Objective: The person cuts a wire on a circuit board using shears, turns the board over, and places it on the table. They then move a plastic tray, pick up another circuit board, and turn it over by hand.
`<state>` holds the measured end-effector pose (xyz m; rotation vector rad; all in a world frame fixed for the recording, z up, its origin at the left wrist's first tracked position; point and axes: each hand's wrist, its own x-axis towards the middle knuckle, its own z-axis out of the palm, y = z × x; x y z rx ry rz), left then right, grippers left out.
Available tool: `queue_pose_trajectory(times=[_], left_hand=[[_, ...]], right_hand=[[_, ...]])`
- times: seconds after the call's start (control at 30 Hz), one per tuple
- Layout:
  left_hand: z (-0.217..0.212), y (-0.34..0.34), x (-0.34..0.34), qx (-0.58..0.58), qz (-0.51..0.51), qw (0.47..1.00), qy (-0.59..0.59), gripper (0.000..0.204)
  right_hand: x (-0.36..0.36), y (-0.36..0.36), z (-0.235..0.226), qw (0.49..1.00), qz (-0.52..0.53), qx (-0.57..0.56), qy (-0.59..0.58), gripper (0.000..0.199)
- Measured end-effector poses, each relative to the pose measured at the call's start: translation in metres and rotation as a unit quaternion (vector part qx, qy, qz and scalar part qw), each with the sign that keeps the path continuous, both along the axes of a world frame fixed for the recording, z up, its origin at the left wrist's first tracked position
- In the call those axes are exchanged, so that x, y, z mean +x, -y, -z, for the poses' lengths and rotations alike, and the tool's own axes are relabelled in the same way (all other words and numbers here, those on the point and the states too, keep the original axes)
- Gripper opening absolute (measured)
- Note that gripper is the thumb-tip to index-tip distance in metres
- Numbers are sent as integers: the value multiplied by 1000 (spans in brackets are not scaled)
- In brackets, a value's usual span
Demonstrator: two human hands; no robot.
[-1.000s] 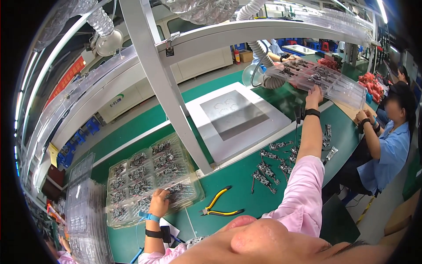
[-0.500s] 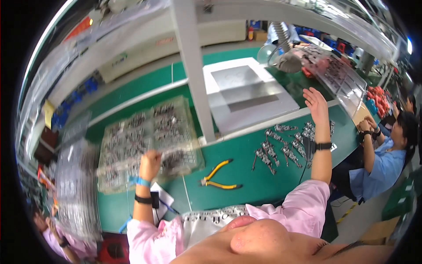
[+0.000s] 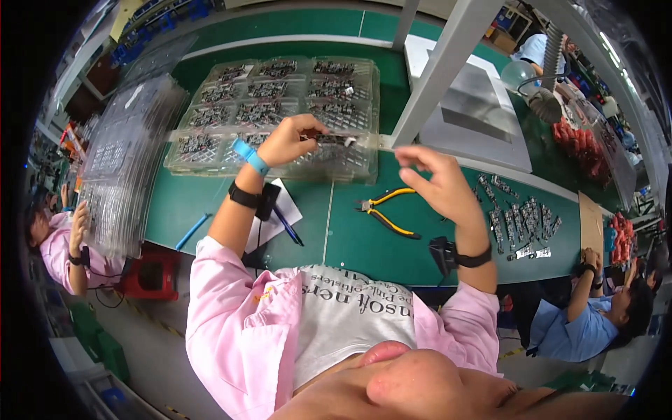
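My left hand (image 3: pixel 290 140) is over the front row of a clear compartmented tray (image 3: pixel 371 133) that holds many small dark electronic assemblies (image 3: pixel 262 112). Its fingers and thumb are pinched near the tray's front right compartment; what lies between them is too small to make out. My right hand (image 3: pixel 435 180) hovers above the green table, right of the tray, fingers bent and apart with nothing visible in them. Below it lie yellow-and-black-handled cutting pliers (image 3: pixel 392 217), open on the table. Several assemblies (image 3: pixel 521 220) are spread to the right of that hand.
Stacked clear trays (image 3: pixel 126 161) rise at the left. A blue pen (image 3: pixel 288 225) rests on white paper (image 3: pixel 269 224). A grey post (image 3: pixel 448 70) stands before a white-framed flat panel (image 3: pixel 514 147). Co-workers sit on both sides, one in a blue shirt (image 3: pixel 577 325).
The view has swung, shifting the table's contents across the picture. My right hand has come in from the far right toward the tray. My left hand has gone from a fist to a pinch.
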<state>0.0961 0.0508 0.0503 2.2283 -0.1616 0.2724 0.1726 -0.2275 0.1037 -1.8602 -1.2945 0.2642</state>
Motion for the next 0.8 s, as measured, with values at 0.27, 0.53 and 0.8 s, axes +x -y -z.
queue_pose_trajectory(times=[0.27, 0.53, 0.8], left_hand=[[-79, 86, -25, -342, -2, 928, 149, 18], [-51, 97, -13, -74, 40, 975, 205, 25], [-67, 79, -22, -318, 91, 941, 69, 40]], right_hand=[[-1, -32, -14, 861, -29, 352, -366, 26], [-7, -42, 7, 868, 36, 374, -325, 12], [0, -26, -2, 937, 66, 189, -285, 11]])
